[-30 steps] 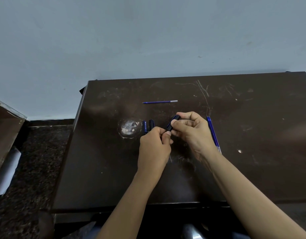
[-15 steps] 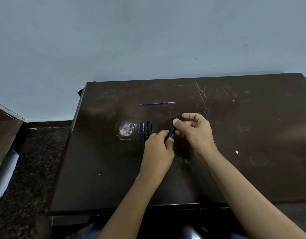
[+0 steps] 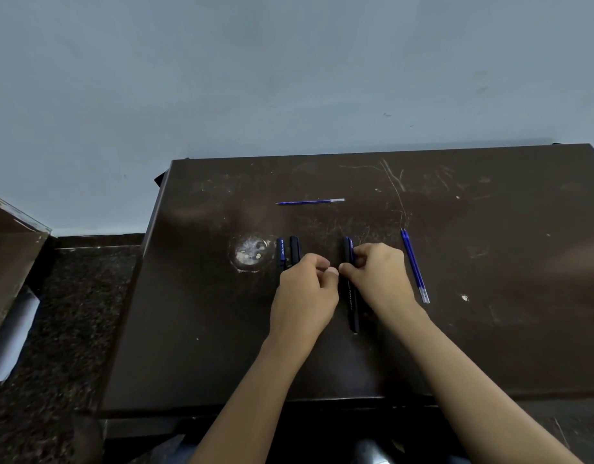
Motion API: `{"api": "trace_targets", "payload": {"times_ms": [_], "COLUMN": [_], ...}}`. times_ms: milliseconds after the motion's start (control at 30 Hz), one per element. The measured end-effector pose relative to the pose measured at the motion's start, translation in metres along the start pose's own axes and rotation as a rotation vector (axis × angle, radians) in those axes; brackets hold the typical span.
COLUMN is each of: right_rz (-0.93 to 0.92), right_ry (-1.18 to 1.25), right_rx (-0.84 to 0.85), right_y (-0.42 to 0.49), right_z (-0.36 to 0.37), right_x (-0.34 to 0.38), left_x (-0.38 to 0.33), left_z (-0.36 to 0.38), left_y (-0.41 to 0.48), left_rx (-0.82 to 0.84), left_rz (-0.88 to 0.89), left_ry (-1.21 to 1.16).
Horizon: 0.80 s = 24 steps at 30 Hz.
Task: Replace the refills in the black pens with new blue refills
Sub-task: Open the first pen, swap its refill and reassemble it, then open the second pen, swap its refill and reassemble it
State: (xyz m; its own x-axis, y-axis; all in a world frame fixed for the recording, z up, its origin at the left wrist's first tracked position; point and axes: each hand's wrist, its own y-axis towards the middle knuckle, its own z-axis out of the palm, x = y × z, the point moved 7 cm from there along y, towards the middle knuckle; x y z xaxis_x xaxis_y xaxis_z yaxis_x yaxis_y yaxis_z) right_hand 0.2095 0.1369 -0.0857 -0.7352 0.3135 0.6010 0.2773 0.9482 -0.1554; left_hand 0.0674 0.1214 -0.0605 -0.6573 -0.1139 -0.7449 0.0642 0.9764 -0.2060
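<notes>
Pen (image 3: 350,289) lifted in both hands half second ago, now lies flat on surface (image 3: 489,329), mid-surface. Right hand (image 3: 377,277) pinches its upper part; left hand (image 3: 305,289) curled beside, grip unclear. Likely one pen finished. Count: three black pens, two (image 3: 288,254) toward left edge; three blue refills, pair (image 3: 414,266) toward right edge, one (image 3: 310,201) nearer far edge.

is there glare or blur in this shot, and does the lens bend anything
Head view: soft glare sheens the dark table at left and far right; the pen between the left hand and right hand blends into the dark top, its print unreadable; the wide lens splays the table's edges outward; the lone refill and the refill pair stay sharp.
</notes>
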Motion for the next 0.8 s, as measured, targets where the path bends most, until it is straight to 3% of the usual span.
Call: {"api": "trace_targets", "payload": {"times_ms": [400,800], "right_rz": [0.004,0.001], "right_ry": [-0.197,-0.111], "right_rx": [0.039,-0.009], "right_y": [-0.002,0.002], "right_z": [0.002,-0.002], "right_x": [0.002,0.003], "left_x": [0.009,0.013], "left_z": [-0.014,-0.021], "left_y": [0.001,-0.001], "left_rx": [-0.056,-0.042], "left_rz": [-0.105,-0.161], "left_ry": [0.008,0.051]}}
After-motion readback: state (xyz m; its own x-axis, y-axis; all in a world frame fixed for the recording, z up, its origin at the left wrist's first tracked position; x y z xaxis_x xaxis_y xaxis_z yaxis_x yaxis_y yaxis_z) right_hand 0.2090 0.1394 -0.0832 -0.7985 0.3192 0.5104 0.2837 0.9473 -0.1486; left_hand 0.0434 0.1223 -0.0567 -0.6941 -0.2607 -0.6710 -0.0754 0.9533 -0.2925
